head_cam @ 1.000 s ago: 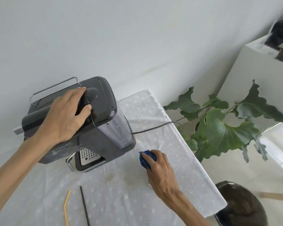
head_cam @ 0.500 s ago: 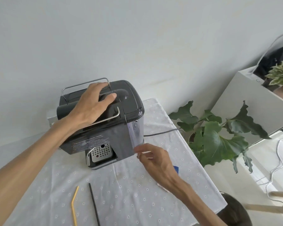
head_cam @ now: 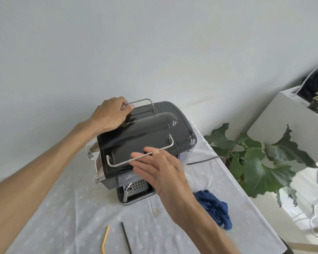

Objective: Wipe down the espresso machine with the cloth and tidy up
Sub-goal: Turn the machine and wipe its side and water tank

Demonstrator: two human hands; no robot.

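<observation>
Item: machine, black, standing upright on the white tablecloth near the wall; 2 wire rails running along its top; cord trailing off toward the plant.

Item: cloth, blue, lying crumpled on the tablecloth just right of the machine base; no hand is touching it.

Item: 2 straws, 1 yellow and 1 black, lying in front, well apart from the machine.

Step in hand, as judged: squaring the machine into its place; doing it well is calling for both hands steadying it evenly, keeping it level rather than dragging the tablecloth into folds, and minding the cord; the cloth and straws are waiting to be cleared.

Left hand: reaching over the far top edge, forearm extended, fingers curling onto the rear rail, thumb lying on the lid; gripping the rail.

Right hand: hovering at the near rail, wrist raised, fingers spread narrowly and straight, tips lying against the wire; holding nothing.
</observation>
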